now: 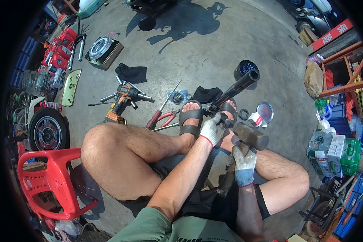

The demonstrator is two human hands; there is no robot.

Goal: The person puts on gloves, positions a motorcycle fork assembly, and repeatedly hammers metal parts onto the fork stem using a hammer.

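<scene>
My right hand (245, 163), in a grey-and-blue work glove, is closed round the handle of a hammer (252, 136) with a thick, worn head. The hammer head is close to my left hand, over my right foot. My left hand (211, 130), in a white knit glove with a red cuff, is closed at the lower end of a dark metal tube (240, 86). A short dark piece shows at its fingers; its kind is unclear. The tube slants away to the upper right, its lower end between my sandalled feet (190, 117). Its hollow end is over a dark tub (246, 67).
Left of my feet lie an orange-black impact wrench (127, 94), a screwdriver (155, 119), red pliers (167, 117) and black cloths (132, 74). A ring (243, 114), small box (257, 119) and round tin (265, 111) lie right. A red chair (54, 181) stands left; bottles (351, 156) right.
</scene>
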